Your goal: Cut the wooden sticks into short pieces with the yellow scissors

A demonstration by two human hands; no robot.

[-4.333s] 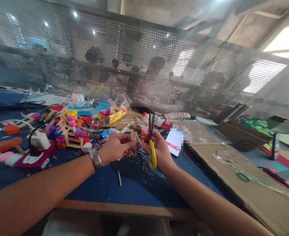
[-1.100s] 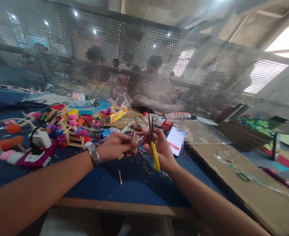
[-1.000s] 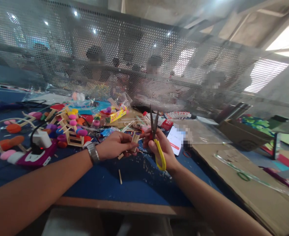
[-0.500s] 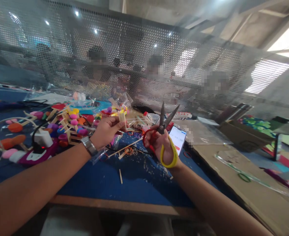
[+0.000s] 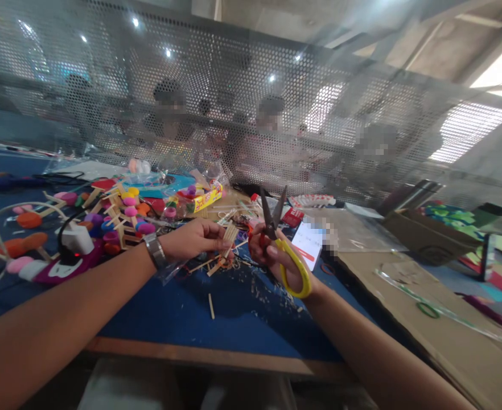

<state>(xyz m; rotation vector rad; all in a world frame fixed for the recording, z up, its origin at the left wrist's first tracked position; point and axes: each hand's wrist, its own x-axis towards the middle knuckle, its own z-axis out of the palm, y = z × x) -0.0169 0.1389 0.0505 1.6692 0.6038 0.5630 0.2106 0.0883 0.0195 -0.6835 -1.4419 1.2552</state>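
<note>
Pinched between the fingers of my left hand [image 5: 195, 238] is a small bundle of thin wooden sticks [image 5: 230, 233], tilted to the right. My right hand [image 5: 276, 256] holds scissors [image 5: 272, 213] with one yellow and one red handle; the blades point up and stand apart. A gap separates the blades from the sticks. Below my left hand lie loose rubber bands and sticks [image 5: 200, 265]. One short stick [image 5: 211, 306] rests alone on the blue table [image 5: 169, 319], among scattered shavings nearby.
Colourful stick-and-clay pieces [image 5: 123, 219] and a purple power strip [image 5: 69, 267] are at the left. A lit phone [image 5: 308, 242] lies behind my right hand. Cardboard [image 5: 387, 302] and a cardboard box [image 5: 434, 233] are at the right. People sit behind a perforated screen [image 5: 234, 74].
My left hand has lowered and shifted right, and the sticks have gone from upright to tilted. The scissors have moved left and slightly down, with their blades closer together.
</note>
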